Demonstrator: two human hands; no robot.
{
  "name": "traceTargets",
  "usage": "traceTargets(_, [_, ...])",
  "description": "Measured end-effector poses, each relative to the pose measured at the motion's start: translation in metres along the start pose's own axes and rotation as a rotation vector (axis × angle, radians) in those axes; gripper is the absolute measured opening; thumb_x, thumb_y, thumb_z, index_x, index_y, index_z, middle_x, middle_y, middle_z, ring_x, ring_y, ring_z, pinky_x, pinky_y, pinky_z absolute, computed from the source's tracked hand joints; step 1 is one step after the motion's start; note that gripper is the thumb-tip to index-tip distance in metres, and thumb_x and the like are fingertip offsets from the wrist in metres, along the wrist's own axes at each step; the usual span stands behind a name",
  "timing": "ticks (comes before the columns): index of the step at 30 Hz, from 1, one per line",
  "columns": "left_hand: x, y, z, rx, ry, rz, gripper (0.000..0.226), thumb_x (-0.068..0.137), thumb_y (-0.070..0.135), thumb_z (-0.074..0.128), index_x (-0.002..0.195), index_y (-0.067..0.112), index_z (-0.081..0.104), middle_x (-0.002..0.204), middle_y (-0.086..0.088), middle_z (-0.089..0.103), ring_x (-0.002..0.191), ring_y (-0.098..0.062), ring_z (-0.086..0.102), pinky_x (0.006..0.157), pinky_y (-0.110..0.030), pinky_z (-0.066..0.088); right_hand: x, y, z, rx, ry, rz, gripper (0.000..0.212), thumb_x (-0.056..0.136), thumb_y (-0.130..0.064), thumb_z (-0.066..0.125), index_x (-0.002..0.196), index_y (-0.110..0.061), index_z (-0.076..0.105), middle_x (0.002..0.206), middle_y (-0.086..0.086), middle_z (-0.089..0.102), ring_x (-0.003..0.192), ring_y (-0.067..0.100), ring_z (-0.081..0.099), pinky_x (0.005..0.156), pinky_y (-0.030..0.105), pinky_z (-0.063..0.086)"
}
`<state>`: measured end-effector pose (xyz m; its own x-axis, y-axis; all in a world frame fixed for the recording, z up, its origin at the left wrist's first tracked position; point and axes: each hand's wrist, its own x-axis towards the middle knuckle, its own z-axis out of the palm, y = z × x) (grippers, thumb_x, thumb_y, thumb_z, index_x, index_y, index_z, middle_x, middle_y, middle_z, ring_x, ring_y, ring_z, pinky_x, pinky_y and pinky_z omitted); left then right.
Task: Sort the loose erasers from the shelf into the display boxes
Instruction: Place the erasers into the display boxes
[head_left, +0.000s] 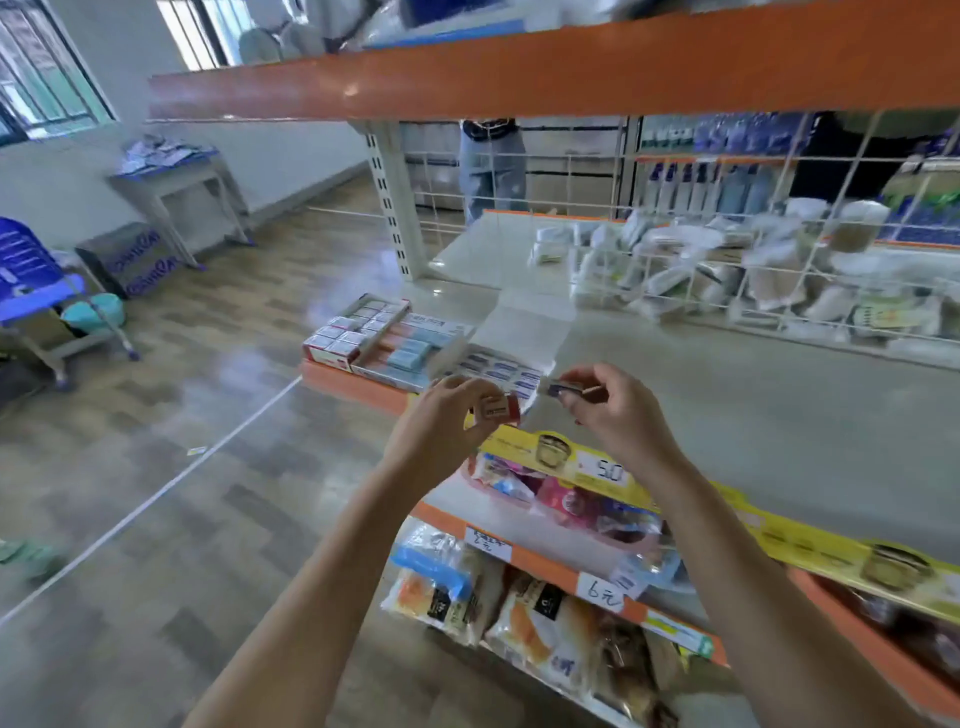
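Erasers (497, 409) are being pinched in each hand's grip (448, 415) (613, 410) above the display boxes (395, 345), risking misplacement into the wrong box.

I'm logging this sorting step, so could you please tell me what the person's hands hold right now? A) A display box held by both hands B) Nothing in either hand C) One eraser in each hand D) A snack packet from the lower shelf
C: the left hand pinches a red-and-white eraser, and the right hand pinches a dark blue eraser, both above the shelf edge.
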<state>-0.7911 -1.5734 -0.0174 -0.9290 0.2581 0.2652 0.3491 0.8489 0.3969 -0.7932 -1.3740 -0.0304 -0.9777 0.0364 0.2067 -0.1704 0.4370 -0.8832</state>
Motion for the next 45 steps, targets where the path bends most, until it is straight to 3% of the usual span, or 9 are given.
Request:
traceTargets(3, [0.018, -0.034, -0.004, 0.015, -0.01, 0.001, 0.034, 0.081, 0.02, 0.07, 0.114, 0.023, 0.065, 0.114, 0.0, 0.063, 0.101, -0.02, 0.058, 0.077, -0.024, 0.04, 0.028, -0.002, 0.023, -0.166, -0.003, -0.051, 0.019, 0.086, -0.015, 0.065, 0.104, -0.015, 0.064, 0.09, -0.009, 0.061, 0.077, 0.006, 0.057, 0.063, 0.009, 0.039])
traceTargets(8, [0.065, -0.074, -0.006, 0.032, -0.015, 0.022, 0.034, 0.082, 0.021, 0.069, 0.116, 0.021, 0.064, 0.112, -0.002, 0.062, 0.102, -0.024, 0.056, 0.079, -0.029, 0.041, 0.077, 0.01, 0.049, -0.448, -0.09, -0.063, 0.023, 0.085, -0.021, 0.064, 0.108, -0.016, 0.063, 0.105, -0.002, 0.067, 0.096, 0.013, 0.059, 0.073, 0.021, 0.039])
traceTargets(15, [0.113, -0.096, 0.002, 0.003, -0.072, 0.145, 0.035, 0.081, 0.021, 0.07, 0.115, 0.021, 0.064, 0.111, -0.002, 0.063, 0.104, -0.023, 0.057, 0.082, -0.029, 0.041, 0.088, 0.017, 0.061, -0.735, -0.172, -0.07, 0.019, 0.084, -0.036, 0.064, 0.1, -0.026, 0.065, 0.1, -0.005, 0.061, 0.102, 0.015, 0.045, 0.085, 0.028, 0.034])
traceTargets(20, [0.124, -0.104, 0.012, -0.012, -0.18, 0.225, 0.035, 0.084, 0.024, 0.066, 0.119, 0.023, 0.061, 0.115, 0.003, 0.061, 0.107, -0.016, 0.053, 0.074, -0.015, 0.028, 0.083, 0.006, 0.063, -0.734, -0.218, 0.033, 0.021, 0.083, -0.037, 0.065, 0.102, -0.03, 0.062, 0.105, -0.012, 0.06, 0.108, 0.011, 0.042, 0.088, 0.03, 0.031])
traceTargets(24, [0.126, -0.113, 0.016, -0.076, -0.203, 0.31, 0.035, 0.082, 0.025, 0.069, 0.116, 0.022, 0.063, 0.112, 0.002, 0.064, 0.105, -0.019, 0.055, 0.086, -0.031, 0.043, 0.081, -0.004, 0.066, -0.753, -0.246, 0.114, 0.02, 0.083, -0.041, 0.064, 0.102, -0.032, 0.062, 0.096, -0.015, 0.056, 0.106, 0.009, 0.039, 0.088, 0.032, 0.026])
traceTargets(27, [0.125, -0.123, 0.017, -0.114, -0.203, 0.385, 0.034, 0.078, 0.024, 0.072, 0.111, 0.022, 0.065, 0.106, 0.002, 0.067, 0.099, -0.024, 0.058, 0.082, -0.042, 0.047, 0.075, -0.009, 0.068, -0.74, -0.227, 0.168, 0.016, 0.086, -0.042, 0.059, 0.101, -0.037, 0.064, 0.084, -0.021, 0.048, 0.102, 0.006, 0.037, 0.09, 0.032, 0.026])
traceTargets(34, [0.122, -0.148, 0.002, -0.215, -0.203, 0.516, 0.036, 0.078, 0.025, 0.072, 0.113, 0.02, 0.064, 0.106, 0.001, 0.067, 0.097, -0.023, 0.058, 0.079, -0.043, 0.05, 0.069, -0.016, 0.087, -0.856, -0.103, 0.259, 0.009, 0.085, -0.037, 0.063, 0.093, -0.033, 0.065, 0.09, -0.021, 0.05, 0.107, 0.006, 0.042, 0.086, 0.029, 0.026])
traceTargets(40, [0.133, -0.192, -0.029, -0.193, -0.193, 0.52, 0.034, 0.079, 0.021, 0.073, 0.112, 0.019, 0.065, 0.106, 0.001, 0.067, 0.1, -0.019, 0.059, 0.084, -0.03, 0.048, 0.077, -0.033, 0.091, -0.859, -0.047, 0.308, 0.013, 0.088, -0.03, 0.061, 0.099, -0.03, 0.067, 0.088, -0.015, 0.056, 0.1, 0.016, 0.049, 0.084, 0.031, 0.031])
traceTargets(45, [0.165, -0.247, -0.055, -0.132, -0.146, 0.336, 0.034, 0.075, 0.015, 0.075, 0.107, 0.017, 0.067, 0.101, -0.001, 0.067, 0.093, -0.018, 0.057, 0.077, -0.025, 0.04, 0.117, -0.061, 0.128, -0.8, 0.025, 0.105, 0.019, 0.088, -0.022, 0.061, 0.105, -0.016, 0.068, 0.102, 0.0, 0.067, 0.097, 0.017, 0.053, 0.084, 0.029, 0.036])
